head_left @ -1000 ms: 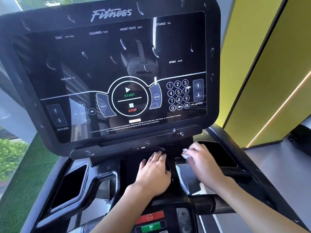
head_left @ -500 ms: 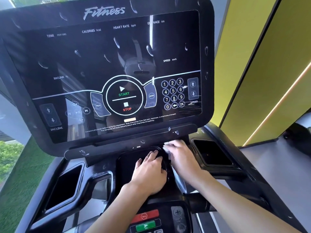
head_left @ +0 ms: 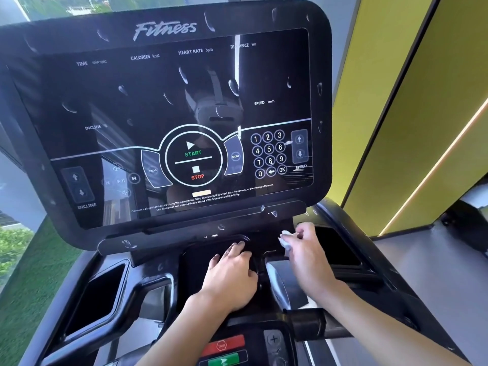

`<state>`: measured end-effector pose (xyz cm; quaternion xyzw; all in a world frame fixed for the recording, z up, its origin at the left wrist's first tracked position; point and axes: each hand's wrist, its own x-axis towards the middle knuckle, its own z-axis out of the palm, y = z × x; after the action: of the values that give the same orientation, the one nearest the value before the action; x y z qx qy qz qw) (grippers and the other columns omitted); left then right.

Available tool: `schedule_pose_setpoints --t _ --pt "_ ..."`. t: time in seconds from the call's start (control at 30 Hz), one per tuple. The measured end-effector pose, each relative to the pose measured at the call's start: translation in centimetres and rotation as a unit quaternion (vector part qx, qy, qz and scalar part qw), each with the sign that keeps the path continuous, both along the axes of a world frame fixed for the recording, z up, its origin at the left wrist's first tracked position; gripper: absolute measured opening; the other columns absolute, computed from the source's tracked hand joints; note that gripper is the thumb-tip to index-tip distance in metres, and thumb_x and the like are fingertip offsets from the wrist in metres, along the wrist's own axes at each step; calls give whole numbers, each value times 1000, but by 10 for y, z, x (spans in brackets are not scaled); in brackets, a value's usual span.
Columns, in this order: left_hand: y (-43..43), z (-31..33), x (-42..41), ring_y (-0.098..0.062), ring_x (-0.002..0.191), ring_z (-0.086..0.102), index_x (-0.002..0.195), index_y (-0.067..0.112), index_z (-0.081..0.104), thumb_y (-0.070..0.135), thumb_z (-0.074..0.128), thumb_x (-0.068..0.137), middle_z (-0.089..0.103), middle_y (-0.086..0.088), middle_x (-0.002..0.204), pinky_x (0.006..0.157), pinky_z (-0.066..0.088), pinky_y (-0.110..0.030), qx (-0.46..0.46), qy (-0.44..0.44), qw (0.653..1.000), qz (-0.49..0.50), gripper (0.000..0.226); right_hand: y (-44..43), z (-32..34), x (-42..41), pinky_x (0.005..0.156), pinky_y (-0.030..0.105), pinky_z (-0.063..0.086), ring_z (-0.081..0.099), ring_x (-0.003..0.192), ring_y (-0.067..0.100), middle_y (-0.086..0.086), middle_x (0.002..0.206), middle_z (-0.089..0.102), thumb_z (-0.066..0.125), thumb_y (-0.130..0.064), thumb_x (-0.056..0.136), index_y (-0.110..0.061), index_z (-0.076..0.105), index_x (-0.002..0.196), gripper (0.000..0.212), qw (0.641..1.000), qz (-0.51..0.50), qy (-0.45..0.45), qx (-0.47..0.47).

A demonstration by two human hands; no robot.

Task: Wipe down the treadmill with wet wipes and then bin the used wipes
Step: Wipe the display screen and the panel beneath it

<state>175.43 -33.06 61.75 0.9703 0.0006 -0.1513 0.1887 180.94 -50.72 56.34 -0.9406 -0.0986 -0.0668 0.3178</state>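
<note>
1. Treadmill console [head_left: 169, 107] fills the upper frame: a dark glossy screen with "Fitness" at the top, START/STOP ring in the middle, number keypad [head_left: 268, 154] to the right, and INCLINE arrows at lower left. Droplet-like marks [head_left: 182, 75] are scattered over the screen and bezel.
2. Left hand [head_left: 232, 276] – palm down, fingers straight and together, lying flat on the centre tray [head_left: 195, 265] just below the console. It holds nothing, and the fingertips reach the tray's far rim.
3. Right hand [head_left: 309, 257] – fingers curled, pinching a crumpled white wet wipe [head_left: 286, 240] between thumb and fingertips.
4. The wipe is bunched small and sticks out on the hand's left side. It sits under the console's lower right corner, between the centre tray and the right cup-holder pocket [head_left: 335, 247]. Cannot tell whether the wipe touches the plastic.
5. The hands are close together but apart, with a ridge of the deck between them.
6. Left cup-holder pocket [head_left: 97, 299] is at lower left.
7. Bottom centre has a red stop button [head_left: 224, 344] with a green button [head_left: 224, 361] just below it, partly cut by the frame edge.
8. A black handlebar grip [head_left: 314, 326] crosses under the right forearm.
9. A yellow wall panel [head_left: 409, 101] is on the right, and green turf [head_left: 26, 286] is seen at far left.
</note>
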Motion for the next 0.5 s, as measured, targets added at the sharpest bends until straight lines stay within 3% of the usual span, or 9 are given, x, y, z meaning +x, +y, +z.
schedule_pose_setpoints --t 0.07,0.2,0.3,0.4,0.5 --pt "0 -1 1 -8 150 11 140 18 45 24 44 95 19 8 162 122 12 -39 3 -3 1000 1 46 19 0 -1 88 38 48 55 103 33 12 114 54 51 -11 98 -6 64 114 21 1000 21 -9 16" --pt "0 -1 0 -13 144 28 128 16 49 23 46 91 27 7 157 118 22 -38 0 -10 1000 5 37 50 1 -4 102 33 44 52 115 26 6 124 57 53 -7 91 -7 64 125 35 983 178 -37 -17" --pt "0 1 0 -18 137 38 122 14 53 21 46 90 30 6 155 115 26 -37 -6 -8 1000 11 33 47 10 -2 94 34 46 52 110 21 -1 122 59 44 -15 92 -14 66 119 35 970 228 -60 -53" --pt "1 2 -1 -19 141 34 121 15 53 20 45 91 26 5 158 117 22 -34 -8 -11 1000 18 31 19 6 3 75 39 48 55 92 21 -6 102 60 45 -15 88 -19 72 103 31 975 193 -85 -74" --pt "1 0 -1 -15 143 28 138 20 43 21 45 93 27 7 157 118 19 -34 -11 -20 1000 10 46 -15 -8 8 67 42 50 55 82 27 1 85 52 58 4 86 -8 74 96 23 994 65 -67 -54"
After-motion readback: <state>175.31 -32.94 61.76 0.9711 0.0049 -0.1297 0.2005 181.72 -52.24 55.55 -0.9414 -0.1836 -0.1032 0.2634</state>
